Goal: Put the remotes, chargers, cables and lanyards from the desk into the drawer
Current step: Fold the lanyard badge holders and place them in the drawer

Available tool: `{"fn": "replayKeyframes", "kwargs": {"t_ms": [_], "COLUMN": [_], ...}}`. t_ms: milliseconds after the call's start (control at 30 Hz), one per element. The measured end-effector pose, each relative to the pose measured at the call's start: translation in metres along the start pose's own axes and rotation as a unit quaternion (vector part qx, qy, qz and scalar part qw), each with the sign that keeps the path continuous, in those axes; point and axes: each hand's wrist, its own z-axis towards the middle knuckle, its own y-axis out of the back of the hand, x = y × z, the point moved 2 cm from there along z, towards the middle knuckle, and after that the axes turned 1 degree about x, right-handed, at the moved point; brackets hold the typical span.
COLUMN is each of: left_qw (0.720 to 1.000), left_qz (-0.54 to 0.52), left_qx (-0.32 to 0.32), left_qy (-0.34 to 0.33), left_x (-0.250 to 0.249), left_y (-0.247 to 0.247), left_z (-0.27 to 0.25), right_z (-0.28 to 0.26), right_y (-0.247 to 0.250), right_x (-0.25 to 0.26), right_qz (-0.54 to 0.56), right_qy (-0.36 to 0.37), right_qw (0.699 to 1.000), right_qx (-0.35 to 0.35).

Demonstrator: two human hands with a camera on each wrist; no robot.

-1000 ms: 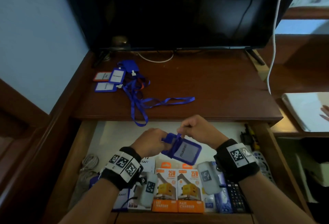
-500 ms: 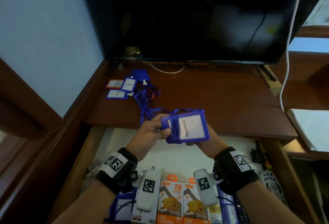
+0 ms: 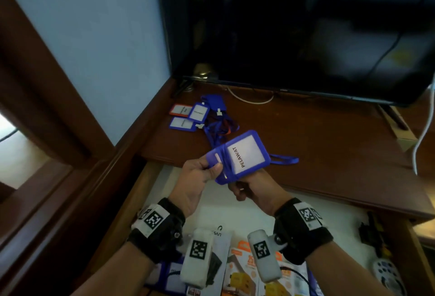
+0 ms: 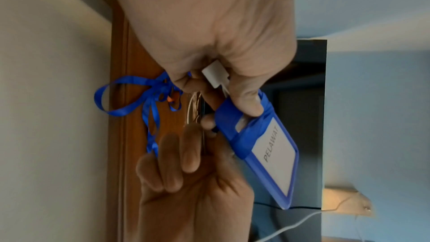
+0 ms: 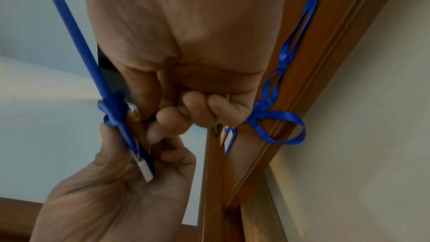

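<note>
Head view gives me both hands raised over the open drawer (image 3: 131, 201), sharing one blue badge holder (image 3: 242, 154) marked PELAWAT. My left hand (image 3: 200, 178) pinches its clip end, thumb on top. My right hand (image 3: 251, 187) sits under it with fingers curled; whether they grip the holder I cannot tell. More lanyards (image 3: 200, 117) lie on the desk (image 3: 317, 135) near the TV (image 3: 306, 32). Charger boxes (image 3: 247, 272) sit in the drawer.

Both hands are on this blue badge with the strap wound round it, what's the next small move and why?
Probably wind the loose strap on: it trails from the badge onto the desk, while the left hand pinches the clip end and the right hand holds underneath.
</note>
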Motion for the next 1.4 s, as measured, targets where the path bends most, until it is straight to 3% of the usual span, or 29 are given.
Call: {"fn": "replayKeyframes", "kwargs": {"t_ms": [200, 300, 367, 400, 500, 567, 700, 867, 967, 1267, 1400], "left_qw": [0.986, 0.952, 0.911, 0.876, 0.73, 0.67, 0.603, 0.546, 0.525, 0.526, 0.551], "left_qz": [0.151, 0.29, 0.388, 0.455, 0.629, 0.658, 0.676, 0.68, 0.668, 0.635, 0.629], "left_qx": [-0.042, -0.033, 0.003, 0.045, 0.194, 0.261, 0.352, 0.443, 0.49, 0.548, 0.53], "left_qy": [0.058, 0.095, 0.138, 0.154, 0.187, 0.225, 0.234, 0.207, 0.195, 0.143, 0.14], "left_x": [0.001, 0.011, 0.016, 0.017, 0.025, 0.035, 0.054, 0.076, 0.089, 0.114, 0.127], "left_y": [0.058, 0.097, 0.113, 0.117, 0.121, 0.122, 0.119, 0.11, 0.108, 0.109, 0.113], "left_z": [0.001, 0.007, 0.01, 0.01, 0.008, 0.005, 0.001, 0.003, 0.005, 0.014, 0.01], "right_z": [0.031, 0.054, 0.073, 0.083, 0.117, 0.141, 0.188, 0.24, 0.267, 0.312, 0.311], "right_y": [0.005, 0.012, 0.013, 0.013, 0.008, 0.004, -0.003, -0.012, -0.015, -0.018, -0.018], "right_x": [-0.022, -0.03, -0.033, -0.034, -0.032, -0.028, -0.016, -0.006, -0.003, -0.016, -0.027], "right_qz": [-0.098, -0.111, -0.119, -0.126, -0.145, -0.173, -0.312, -0.529, -0.615, -0.669, -0.684], "right_qy": [-0.071, -0.104, -0.11, -0.107, -0.085, -0.068, -0.03, 0.041, 0.07, -0.047, -0.079], "right_qw": [0.991, 0.985, 0.982, 0.981, 0.98, 0.977, 0.943, 0.843, 0.781, 0.741, 0.725], "right_qx": [-0.053, -0.079, -0.092, -0.1, -0.11, -0.107, -0.113, -0.092, -0.083, -0.01, -0.008]}}
